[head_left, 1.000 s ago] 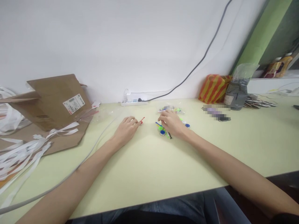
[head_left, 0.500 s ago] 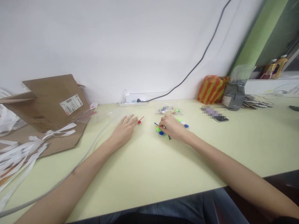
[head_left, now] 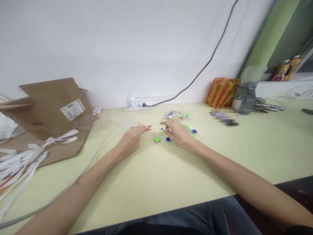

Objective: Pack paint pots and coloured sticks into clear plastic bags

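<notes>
My left hand [head_left: 132, 140] rests on the pale yellow-green table with its fingers spread, the fingertips at a thin red plastic stick [head_left: 144, 127]. My right hand [head_left: 177, 133] is a little further right, fingers apart and arched over coloured plastic parts. Just left of it lie a green round cap [head_left: 157, 139] and a blue round cap [head_left: 168, 139]. Beyond its fingers are a small green cap [head_left: 186, 125], a white cap [head_left: 190, 128] and another blue cap [head_left: 194, 132]. Behind them sits a clear bag of small coloured pieces [head_left: 176, 115].
A cardboard sheet with a white label [head_left: 49, 111] and white strips [head_left: 17, 163] lie at the left. A power strip [head_left: 138, 108] stands against the wall. A striped orange bag [head_left: 222, 93], a grey pouch [head_left: 244, 101] and a blurred object [head_left: 223, 118] lie at the back right.
The green cap now lies apart to the left of the other parts. My right hand has opened and drawn back slightly. The red stick has shifted under my left fingertips.
</notes>
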The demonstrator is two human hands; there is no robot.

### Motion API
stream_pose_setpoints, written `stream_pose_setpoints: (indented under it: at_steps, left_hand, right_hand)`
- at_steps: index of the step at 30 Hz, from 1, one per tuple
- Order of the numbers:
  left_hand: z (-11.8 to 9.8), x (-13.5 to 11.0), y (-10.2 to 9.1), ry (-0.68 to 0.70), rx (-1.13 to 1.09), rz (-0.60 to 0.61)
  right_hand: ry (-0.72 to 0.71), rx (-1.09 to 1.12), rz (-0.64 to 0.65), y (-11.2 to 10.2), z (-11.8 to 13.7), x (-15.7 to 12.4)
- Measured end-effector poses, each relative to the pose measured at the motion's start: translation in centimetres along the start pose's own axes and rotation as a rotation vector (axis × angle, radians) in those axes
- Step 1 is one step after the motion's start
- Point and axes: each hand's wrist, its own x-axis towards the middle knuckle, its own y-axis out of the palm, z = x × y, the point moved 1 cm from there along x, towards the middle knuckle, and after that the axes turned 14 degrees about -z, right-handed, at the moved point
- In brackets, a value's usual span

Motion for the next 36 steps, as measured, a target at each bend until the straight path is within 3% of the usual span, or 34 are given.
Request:
stream_pose_setpoints:
  at_steps: [3, 7, 13, 20, 26, 36]
  left_hand:
    - [-0.3, -0.1, 0.0, 0.006, -0.098, -0.035]
    - [0.0, -0.1, -0.1, -0.037, -0.068, -0.048]
    - [0.5, -0.1, -0.2, -0.072, -0.043, -0.099]
    - [-1.3, -0.1, 0.0, 0.063, -0.061, 0.017]
    - [-3.6, 0.1, 0.3, 0.172, -0.093, 0.103]
    - [-2.9, -0.1, 0.3, 0.152, -0.107, 0.083]
  right_hand:
    - [0.047, -0.017, -0.073, -0.1, -0.5, 0.2]
    - [0.084, -0.046, -0.072, -0.5, -0.9, 0.5]
    - [0.058, -0.078, 0.099, -0.9, -2.2, 0.9]
    - [0.002, 0.065, 0.278, -2.2, -2.6, 1.1]
    - [-0.036, -0.027, 0.299, -2.0, -2.4, 0.8]
    - [0.014, -0.079, 0.293, -1.0, -2.1, 0.4]
